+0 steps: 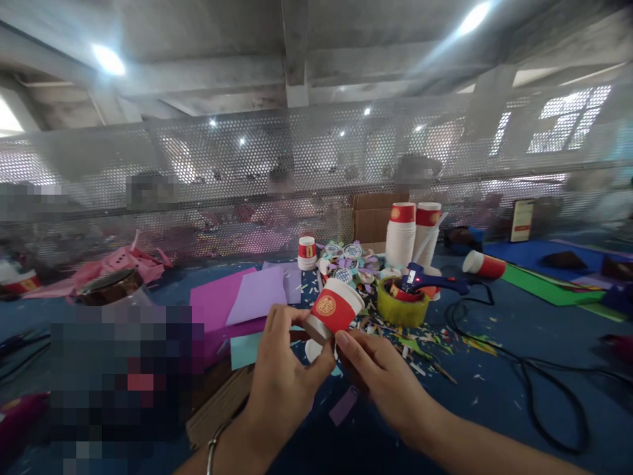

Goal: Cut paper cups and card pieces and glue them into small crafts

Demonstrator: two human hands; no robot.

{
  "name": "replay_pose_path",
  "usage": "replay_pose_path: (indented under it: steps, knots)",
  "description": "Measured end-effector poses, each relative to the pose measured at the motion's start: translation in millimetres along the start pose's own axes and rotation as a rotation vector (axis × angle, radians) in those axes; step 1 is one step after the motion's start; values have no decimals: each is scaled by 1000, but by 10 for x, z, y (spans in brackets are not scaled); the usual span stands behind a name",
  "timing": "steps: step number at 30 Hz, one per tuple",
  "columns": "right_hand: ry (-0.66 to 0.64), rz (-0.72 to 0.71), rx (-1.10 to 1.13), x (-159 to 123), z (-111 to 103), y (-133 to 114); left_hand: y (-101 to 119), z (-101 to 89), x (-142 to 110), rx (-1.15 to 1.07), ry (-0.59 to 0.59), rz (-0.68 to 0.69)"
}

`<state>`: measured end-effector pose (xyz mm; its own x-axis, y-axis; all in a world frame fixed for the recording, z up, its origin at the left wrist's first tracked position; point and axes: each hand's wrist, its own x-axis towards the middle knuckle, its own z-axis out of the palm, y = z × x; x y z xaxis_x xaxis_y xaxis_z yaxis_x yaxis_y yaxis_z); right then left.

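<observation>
A white paper cup [336, 309] with a red band and a gold emblem is tilted in front of me, its base toward me. My left hand [289, 369] grips it between thumb and fingers near its base. At the lower right of the base, my right hand [386, 373] has its thumb and fingers closed together against the cup. Whether those fingertips also pinch something small is hidden. Just beyond the hands, a blue glue gun [438, 282] rests on a wide yellow tape roll [403, 315].
Two tall stacks of paper cups [400, 241] stand behind the tape roll. Colored paper scraps [366, 264] litter the blue tabletop. Purple paper [222, 297] lies to the left and green paper [539, 285] to the right. A black cable [531, 376] curls across the right side.
</observation>
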<state>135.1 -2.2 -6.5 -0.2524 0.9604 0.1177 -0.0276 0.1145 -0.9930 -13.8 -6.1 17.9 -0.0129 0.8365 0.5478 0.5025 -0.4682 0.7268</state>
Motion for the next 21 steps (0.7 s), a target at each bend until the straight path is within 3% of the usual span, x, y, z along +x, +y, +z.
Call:
replay_pose_path:
  steps: [6,11,21]
  knots:
    - [6,107,104,7,-4,8,-53,66,2,-380,-89,-341]
    - [24,203,220,-20,31,-37,-21,91,0,-385,-11,-308]
    - [24,296,310,-32,40,-24,1,96,-11,-415,-10,-294]
